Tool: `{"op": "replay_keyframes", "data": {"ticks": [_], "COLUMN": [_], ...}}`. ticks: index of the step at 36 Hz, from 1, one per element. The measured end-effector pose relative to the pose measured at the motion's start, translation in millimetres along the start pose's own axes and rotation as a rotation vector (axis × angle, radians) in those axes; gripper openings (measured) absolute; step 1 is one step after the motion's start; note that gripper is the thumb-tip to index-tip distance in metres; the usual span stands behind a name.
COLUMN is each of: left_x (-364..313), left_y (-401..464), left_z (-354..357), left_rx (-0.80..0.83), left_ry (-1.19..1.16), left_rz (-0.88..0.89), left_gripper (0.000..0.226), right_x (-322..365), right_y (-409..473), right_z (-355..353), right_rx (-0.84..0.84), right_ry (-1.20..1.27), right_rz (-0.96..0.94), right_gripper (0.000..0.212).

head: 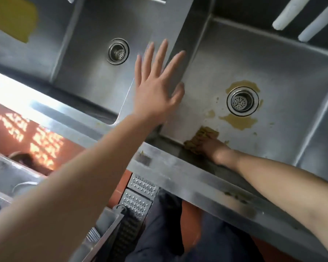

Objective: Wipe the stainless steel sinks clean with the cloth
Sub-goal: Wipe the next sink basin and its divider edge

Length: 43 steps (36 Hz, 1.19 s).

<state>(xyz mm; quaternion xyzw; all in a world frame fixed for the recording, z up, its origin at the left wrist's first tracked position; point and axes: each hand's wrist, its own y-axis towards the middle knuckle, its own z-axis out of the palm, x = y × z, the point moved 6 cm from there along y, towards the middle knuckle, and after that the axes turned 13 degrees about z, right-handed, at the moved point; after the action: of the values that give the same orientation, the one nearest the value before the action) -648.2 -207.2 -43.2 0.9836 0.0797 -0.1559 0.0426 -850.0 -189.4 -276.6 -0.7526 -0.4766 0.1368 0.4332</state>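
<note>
Head view, looking down at a double steel sink unit. Far left: a yellow sponge (13, 17) on the surface beside the left sink (80, 76). That sink has a round drain (118, 51) in its floor & looks free of stains. Near left, below the sink's front edge: orange floor (27, 129) w/ sunlight patches, plus a grey bin (11, 178) w/ blurred contents.

Left hand (155, 87) is spread flat, fingers (162, 52) straight & apart, holding nothing; it lies over the divider (180, 35) between the 2 sinks, thumb on the right-sink side. Can't tell if the palm presses the metal or hovers just above it.

Near centre, under the front edge: perforated metal plates (140, 195) & the person's dark trousers (170, 233).

Right sink (273, 63): drain (242, 100) ringed by yellow-brown puddles (237, 121), w/ small specks scattered near it. The cloth (199, 138), soaked yellow-brown, sits on the sink floor at the near wall, left of the puddles. Right hand (213, 148) is on the cloth, reaching down over the front edge (178, 173); its fingers are mostly hidden by the cloth, so can't tell if they curl round it or press flat. Brown smears also on the front edge.

Far right: 2 white rods (292, 14) slant over the sink's back corner.
</note>
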Motion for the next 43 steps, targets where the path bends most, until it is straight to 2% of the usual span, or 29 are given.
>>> {"op": "replay_keyframes", "data": {"ticks": [3, 6, 8, 12, 15, 18, 22, 25, 29, 36, 40, 43], "left_x": [-20, -34, -41, -44, -41, -42, -41, -41, -42, -44, -57, -65], "left_y": [-81, -150, -175, -174, -168, -168, -170, -168, -167, -159, -148, -144], "left_z": [5, 12, 17, 27, 34, 38, 39, 37, 35, 38, 42, 45], "left_rx": [-0.023, -0.017, -0.045, -0.118, -0.148, -0.18, -0.221, -0.211, -0.179, -0.075, -0.05, -0.004], "left_ry": [-0.052, -0.122, -0.147, -0.134, -0.055, 0.0, 0.02, 0.025, 0.023, 0.033, 0.012, 0.089], "left_rz": [-0.259, -0.557, -0.726, -0.906, -1.036, -1.047, -1.033, -1.036, -1.043, -1.072, -1.092, -1.071], "left_gripper": [0.064, 0.066, 0.068, 0.068, 0.065, 0.063, 0.066, 0.067, 0.066, 0.062, 0.071, 0.077], "right_x": [-3, -3, 6, 36, 62, 62, 47, 34, 8, -52, -65, -76], "right_y": [1, 4, 12, 31, 42, 50, 55, 46, 16, -37, -51, -45], "right_z": [-17, -40, -57, -82, -77, -53, -33, -34, -25, 17, 19, 1], "right_rx": [0.053, 0.087, 0.028, -0.147, -0.254, -0.257, -0.216, -0.17, -0.077, 0.017, 0.08, 0.079], "right_ry": [0.247, 0.435, 0.419, 0.369, 0.037, -0.181, -0.169, -0.107, -0.062, 0.097, 0.179, 0.206], "right_rz": [0.094, 0.149, 0.119, 0.006, -0.165, -0.169, -0.168, -0.196, -0.132, 0.131, 0.243, 0.315], "right_gripper": [0.038, 0.034, 0.032, 0.046, 0.053, 0.059, 0.063, 0.053, 0.044, 0.043, 0.051, 0.044]}}
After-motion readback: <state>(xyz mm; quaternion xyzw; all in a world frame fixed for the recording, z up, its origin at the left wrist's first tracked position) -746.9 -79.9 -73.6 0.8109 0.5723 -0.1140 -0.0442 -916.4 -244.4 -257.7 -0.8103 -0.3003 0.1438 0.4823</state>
